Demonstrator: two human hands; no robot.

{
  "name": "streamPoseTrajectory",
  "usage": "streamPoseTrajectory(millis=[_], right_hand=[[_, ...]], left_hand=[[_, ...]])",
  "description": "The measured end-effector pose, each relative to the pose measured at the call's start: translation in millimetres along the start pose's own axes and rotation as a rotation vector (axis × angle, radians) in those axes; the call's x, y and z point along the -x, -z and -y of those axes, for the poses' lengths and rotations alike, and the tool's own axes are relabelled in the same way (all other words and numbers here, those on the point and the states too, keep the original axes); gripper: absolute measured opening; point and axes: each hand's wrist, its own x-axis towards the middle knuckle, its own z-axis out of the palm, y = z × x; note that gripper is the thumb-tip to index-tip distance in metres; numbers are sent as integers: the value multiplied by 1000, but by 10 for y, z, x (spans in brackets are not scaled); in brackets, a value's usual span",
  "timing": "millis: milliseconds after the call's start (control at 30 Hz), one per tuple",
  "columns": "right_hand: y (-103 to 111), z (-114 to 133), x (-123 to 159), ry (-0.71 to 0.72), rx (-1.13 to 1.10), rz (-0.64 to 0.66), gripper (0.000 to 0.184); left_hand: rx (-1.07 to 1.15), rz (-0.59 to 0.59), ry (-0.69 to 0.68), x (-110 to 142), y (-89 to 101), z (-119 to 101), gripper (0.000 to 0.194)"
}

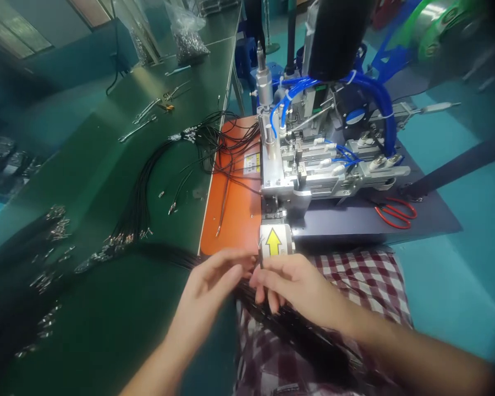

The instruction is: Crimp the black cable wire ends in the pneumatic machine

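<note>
My right hand (291,278) is closed in a pinch, with a thin black wire (260,263) at its fingertips, in front of the machine. Close beside it on the left, my left hand (214,278) is curved, thumb and index finger apart; nothing shows clearly in its grasp. Under both hands a bundle of black wires (297,330) lies across a lap covered in checked cloth (363,275). Just beyond the fingertips is the machine's white round part with a yellow arrow (273,242).
The machine (313,159) with blue air hoses stands on a dark base, with red-handled pliers (396,213) on it. More wires lie over the orange plate (235,214) and green table (107,308). Farther back sits a clear bag of small metal parts (190,47).
</note>
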Motion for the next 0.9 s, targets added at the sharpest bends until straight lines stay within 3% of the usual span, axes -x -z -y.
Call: streamPoseTrajectory(millis=[100,233,367,467,533,733,900], right_hand=[[-31,-75,18,-62,-37,15,31],[-70,-138,45,-92,-59,-41,32],[-59,-164,62,-118,-43,-44,31],[24,-96,77,-113,154,-75,29],[101,-20,79,-67,295,-142,26],[234,108,12,183,448,-336,12],[226,142,-59,368,535,-265,18]], left_hand=[[123,-23,75,-75,-127,-34,10],[277,-3,202,-112,-255,0,10],[353,-44,231,-96,-247,47,13],[321,-109,222,-72,-203,45,12],[279,-132,224,-56,-178,32,11],[268,-28,258,-37,-171,8,19],[261,-4,267,-29,-186,0,20]])
